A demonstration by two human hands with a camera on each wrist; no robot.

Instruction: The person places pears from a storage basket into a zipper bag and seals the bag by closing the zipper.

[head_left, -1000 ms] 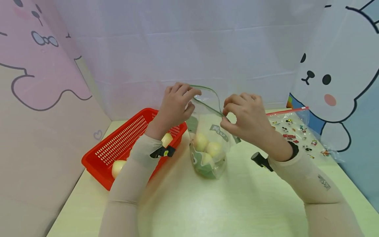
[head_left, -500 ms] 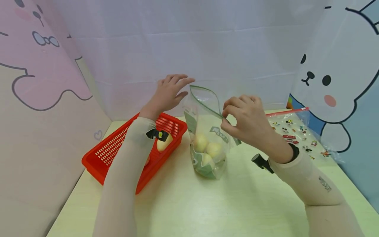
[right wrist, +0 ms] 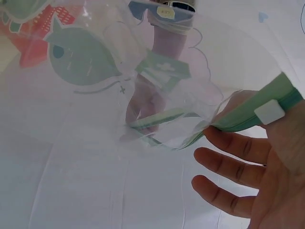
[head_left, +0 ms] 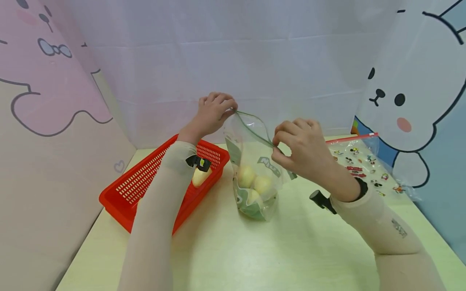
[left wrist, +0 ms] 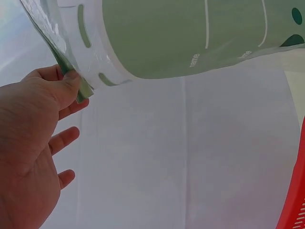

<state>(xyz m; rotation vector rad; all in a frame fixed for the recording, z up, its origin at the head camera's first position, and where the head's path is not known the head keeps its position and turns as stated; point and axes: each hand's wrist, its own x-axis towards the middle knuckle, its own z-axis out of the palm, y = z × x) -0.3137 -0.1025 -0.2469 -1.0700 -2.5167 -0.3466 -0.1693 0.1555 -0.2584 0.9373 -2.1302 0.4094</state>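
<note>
A clear zip bag (head_left: 271, 163) with green print stands upright on the table, several pale round vegetables or fruits (head_left: 246, 176) in its bottom. My left hand (head_left: 212, 113) pinches the left end of its green zip edge between thumb and forefinger, the other fingers apart from it in the left wrist view. On the opposite side my right hand (head_left: 302, 145) pinches the zip edge too, close to a white slider (right wrist: 269, 111). Between the hands the bag's mouth gapes.
A red plastic basket (head_left: 214, 151) stands at the left under my left forearm, holding a pale oblong item (head_left: 201, 176). At the right lies another clear zip bag (head_left: 364, 163) with cartoon print and a red edge. A white curtain (head_left: 233, 60) hangs behind the table.
My left hand let go of the bag's edge and drew back left, then came back and now pinches its left corner. The right hand has kept its hold nearly unmoved.
</note>
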